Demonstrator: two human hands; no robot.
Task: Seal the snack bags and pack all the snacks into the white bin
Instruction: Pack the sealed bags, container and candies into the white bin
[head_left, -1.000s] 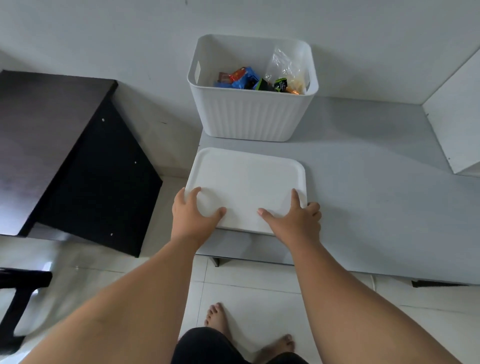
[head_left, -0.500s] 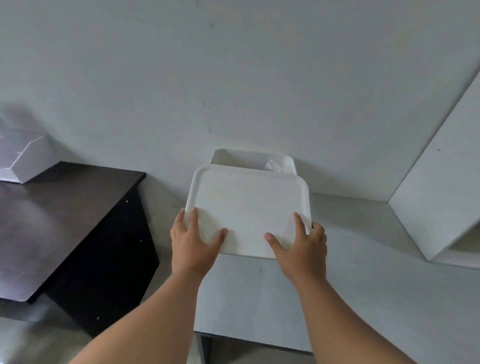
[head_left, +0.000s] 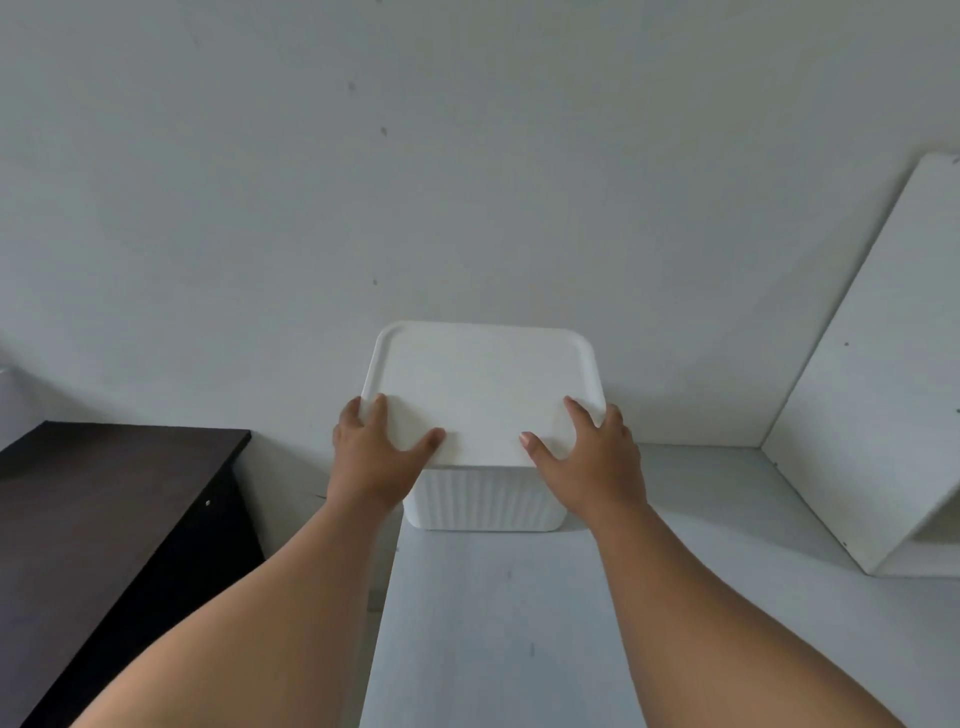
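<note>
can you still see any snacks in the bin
No, the white lid covers the whole top of the bin, with the left hand and right hand on its near corners.

ribbed white bin (head_left: 483, 501), flat lid (head_left: 483, 389) on top

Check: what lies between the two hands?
In the head view, only bare white lid lies between left hand and right hand, over the bin.
</note>
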